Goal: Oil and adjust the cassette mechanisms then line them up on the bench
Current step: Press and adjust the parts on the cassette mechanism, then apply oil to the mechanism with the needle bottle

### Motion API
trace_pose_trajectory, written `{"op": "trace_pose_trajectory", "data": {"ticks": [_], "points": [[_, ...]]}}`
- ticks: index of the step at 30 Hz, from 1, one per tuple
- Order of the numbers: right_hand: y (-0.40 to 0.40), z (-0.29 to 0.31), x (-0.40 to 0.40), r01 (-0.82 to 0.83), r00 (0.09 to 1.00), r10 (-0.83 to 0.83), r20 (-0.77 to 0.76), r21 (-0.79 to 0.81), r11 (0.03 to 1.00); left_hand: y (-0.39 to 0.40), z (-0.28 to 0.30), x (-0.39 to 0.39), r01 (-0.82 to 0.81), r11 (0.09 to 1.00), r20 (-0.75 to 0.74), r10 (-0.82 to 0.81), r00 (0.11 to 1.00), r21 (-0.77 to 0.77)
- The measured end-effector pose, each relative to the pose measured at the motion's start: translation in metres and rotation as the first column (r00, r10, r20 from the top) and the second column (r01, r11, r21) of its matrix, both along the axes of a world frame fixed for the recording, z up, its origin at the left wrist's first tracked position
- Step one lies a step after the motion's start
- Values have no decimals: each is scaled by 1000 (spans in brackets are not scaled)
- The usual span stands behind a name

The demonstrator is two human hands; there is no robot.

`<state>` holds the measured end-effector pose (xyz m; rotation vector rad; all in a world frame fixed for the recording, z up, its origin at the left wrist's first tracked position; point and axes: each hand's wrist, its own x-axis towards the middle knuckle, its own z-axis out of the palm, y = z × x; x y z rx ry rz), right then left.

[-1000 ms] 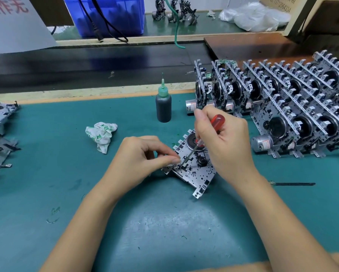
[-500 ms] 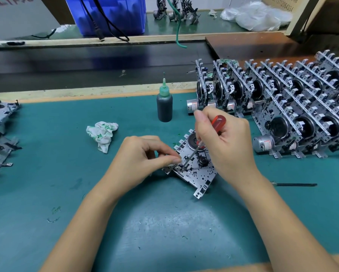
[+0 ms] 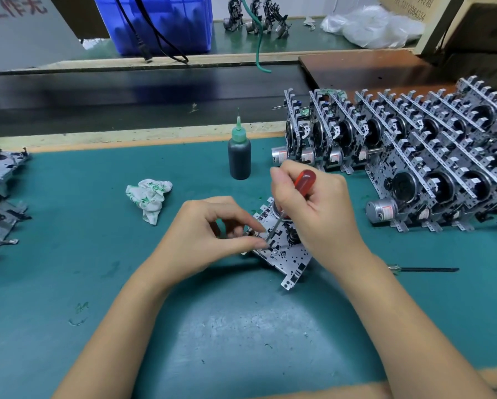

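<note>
Green-matted desk, conveyor beyond its far edge. One cassette mechanism lies flat near the desk's middle — finished ones stand in rows toward the right edge. Left hand pinches the mechanism's near-left edge; right hand grips a red-handled screwdriver, tip on the plate. Oil bottle stands behind. Judgement: keep the plate pinned flat, shaft seated squarely, turn in small increments — a slip could mar parts.

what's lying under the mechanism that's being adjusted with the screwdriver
The mechanism lies on the green bench mat, held by the left hand. Whatever is directly beneath its plate is covered, as is its right part behind the right hand.
</note>
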<state>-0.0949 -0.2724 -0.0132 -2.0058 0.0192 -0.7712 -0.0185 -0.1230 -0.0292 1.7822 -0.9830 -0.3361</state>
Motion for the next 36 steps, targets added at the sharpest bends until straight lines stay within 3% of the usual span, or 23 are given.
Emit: {"op": "trace_pose_trajectory", "data": {"ticks": [7, 9, 11, 12, 14, 17, 19, 22, 25, 28, 31, 33, 36], "points": [[5, 9, 2, -20, 998, 18, -63, -34, 999, -15, -1, -12, -52, 990, 157, 72, 985, -127], [7, 21, 4, -122, 991, 130, -37, 173, 977, -14, -2, -11, -45, 987, 176, 73, 982, -155], [5, 36, 7, -332, 937, 341, 80, 510, 793, -14, -1, -11, -27, 987, 181, 56, 982, -159], [6, 41, 8, -416, 894, 429, 132, 604, 680, -15, -1, -12, -25, 987, 179, 54, 982, -157], [11, 48, 13, -473, 838, 534, 110, 636, 611, -15, -3, -12, -52, 987, 152, 76, 985, -154], [19, 48, 19, -461, 831, 557, 1, 562, 687, -10, -3, -9, -61, 989, 26, 65, 998, -137], [21, 47, 20, -458, 841, 541, 13, 549, 699, -6, -2, -4, -77, 988, -46, 71, 996, -136], [22, 46, 17, -445, 864, 499, 72, 575, 687, -3, -6, 5, -230, 967, -141, 214, 967, -111], [26, 43, 15, -373, 918, 381, 110, 561, 739, -3, -9, 6, -228, 973, -73, 224, 972, -43], [34, 41, 16, -273, 962, 242, 130, 537, 798, -7, -3, -6, -55, 989, -10, 55, 998, -139], [41, 36, 16, -210, 977, 162, 138, 496, 843, -13, -4, -15, -62, 975, 72, 79, 994, -213], [42, 33, 16, -236, 972, 199, 128, 465, 853, -15, -5, -17, -97, 970, 59, 112, 992, -223], [27, 37, 10, -371, 917, 396, 43, 455, 810, -13, -7, -14, -111, 964, 51, 127, 991, -241]]}}
